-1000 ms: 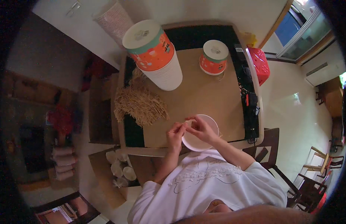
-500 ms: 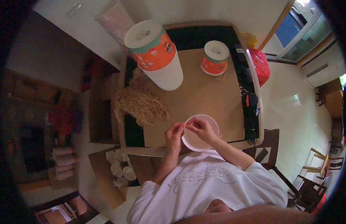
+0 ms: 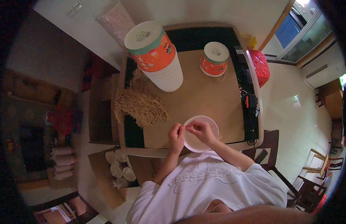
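Observation:
A white-lined paper bucket (image 3: 196, 145) rests against my shirt at the table's near edge, its open mouth facing up. Above its left rim my left hand (image 3: 176, 139) and my right hand (image 3: 202, 131) meet, fingertips pinched together. Whatever lies between those fingertips is too small to make out. A bit of tan cord shows at the bucket's right rim. To the far left of the hands spreads a heap of tan paper cords (image 3: 143, 106). Behind it, a tall stack of upturned paper buckets (image 3: 163, 72) has an orange and green one on top.
One upturned orange bucket (image 3: 214, 68) stands at the back right on the cardboard sheet (image 3: 206, 93). Black cables and a power adapter (image 3: 251, 100) line the table's right edge. An open carton with white cups (image 3: 122, 170) sits low on the left; a dark wooden chair (image 3: 270, 149) is at the right.
My left hand has shifted slightly right, and its fingers have drawn closer to the pinching right fingers. The bucket has moved a little to the right. Everything else looks the same.

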The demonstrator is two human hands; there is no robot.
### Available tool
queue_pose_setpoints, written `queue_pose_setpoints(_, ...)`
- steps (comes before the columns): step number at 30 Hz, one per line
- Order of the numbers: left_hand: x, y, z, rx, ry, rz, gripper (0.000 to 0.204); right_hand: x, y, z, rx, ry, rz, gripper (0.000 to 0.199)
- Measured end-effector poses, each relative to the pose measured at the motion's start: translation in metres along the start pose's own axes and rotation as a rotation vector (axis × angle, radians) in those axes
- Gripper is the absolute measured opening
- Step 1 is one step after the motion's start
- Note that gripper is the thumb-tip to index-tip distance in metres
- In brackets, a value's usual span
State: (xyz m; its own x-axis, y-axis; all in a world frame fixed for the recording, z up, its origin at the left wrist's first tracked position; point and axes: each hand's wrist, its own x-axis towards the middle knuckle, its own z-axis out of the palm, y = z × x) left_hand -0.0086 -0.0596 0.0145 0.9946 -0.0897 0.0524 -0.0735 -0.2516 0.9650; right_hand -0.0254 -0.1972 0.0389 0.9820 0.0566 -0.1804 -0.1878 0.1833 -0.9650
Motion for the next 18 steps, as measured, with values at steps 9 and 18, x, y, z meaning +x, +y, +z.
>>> queue_pose_setpoints(9,-0.0006,0.0021,-0.0009,-0.113,-0.144,-0.107,0.02,0.0007,0.0009,-0.0062,-0.123,0.011,0.073,0.01)
queue_pose_setpoints(18,0.0015,0.0058,-0.0081,-0.132,-0.227,-0.072,0.013,0.0035,0.0075,-0.0086,-0.065,0.015,0.056,0.011)
